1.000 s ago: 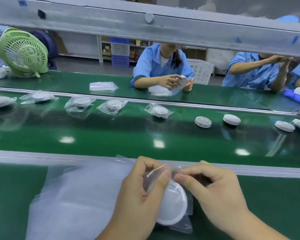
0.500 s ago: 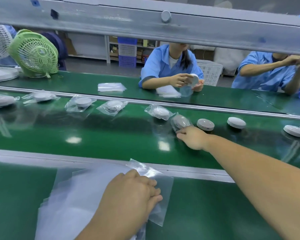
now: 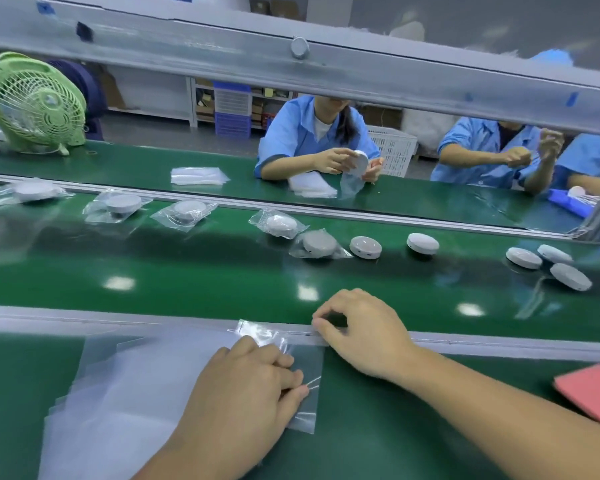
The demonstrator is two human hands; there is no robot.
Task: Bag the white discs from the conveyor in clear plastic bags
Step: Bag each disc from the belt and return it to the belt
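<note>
The right hand (image 3: 364,329) pinches the far corner of the top bag (image 3: 305,363) between thumb and first finger, at the far edge of the near table (image 3: 413,427). The left hand (image 3: 253,389) lies on the pile of clear bags (image 3: 129,393) with bent fingers and holds it down (whether it also pinches the top bag cannot be told). Neither hand has a disc. The bare white discs (image 3: 365,247) sit farther off on the belt (image 3: 205,271), toward the right. The bags are thin and slippery, so two may stick and come up together, or the mouth may not open when the fingers rub it. If the left hand lifts too soon, the whole pile could slide. A disc could also ride away on the belt before the bag is open. Left of the bare discs lie bagged discs (image 3: 319,244) in a row. Belt and table are shiny green with spots of light. Across the belt, people in blue coats (image 3: 312,133) work with discs too. A green fan (image 3: 32,102) stands far left, a grey beam (image 3: 298,60) runs overhead, and something pink (image 3: 596,393) lies near right.
</note>
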